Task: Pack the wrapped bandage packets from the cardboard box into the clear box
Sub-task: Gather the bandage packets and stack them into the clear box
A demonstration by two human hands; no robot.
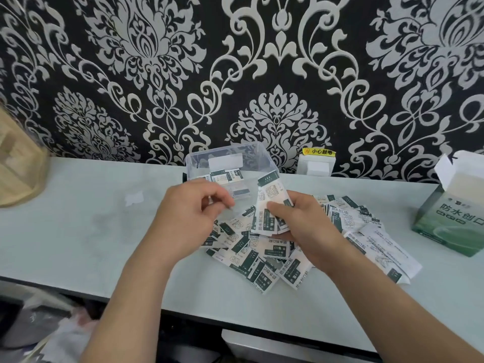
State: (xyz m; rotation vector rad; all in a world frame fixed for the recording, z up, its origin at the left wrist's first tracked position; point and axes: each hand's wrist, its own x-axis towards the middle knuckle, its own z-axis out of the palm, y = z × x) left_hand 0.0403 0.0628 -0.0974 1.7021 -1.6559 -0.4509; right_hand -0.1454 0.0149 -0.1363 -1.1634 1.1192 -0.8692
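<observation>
Right hand [301, 226] grips a small stack of packets [272, 197]: thumb across the front, fingers underneath. The stack tilts up and away from my palm, its top edge at the near right corner of the clear box [199, 159].

Left hand [188, 218] is just left of the right one. Fingers are curled, thumb and index tips nearly meeting at the box's near wall. Can't tell if it pinches anything; nothing clear shows between the tips.

The clear box is straight ahead of both hands, top open, close to the patterned wall. A few packed packets [226, 176] lie flat inside.

A loose pile of packets [264, 260] lies on the table [78, 244] under both hands and on my side of them, spreading out to the right of my right hand. They overlap, print facing all ways.

The cardboard box [450, 213] stands well right of my right hand, upright, top flap open.

Other items:
- White scrap [135, 199] on the table, left of my left hand.
- Wooden rack [18, 166] far left of it.
- White socket with yellow label [318, 163] on the wall beyond my right hand, just right of the clear box.
</observation>
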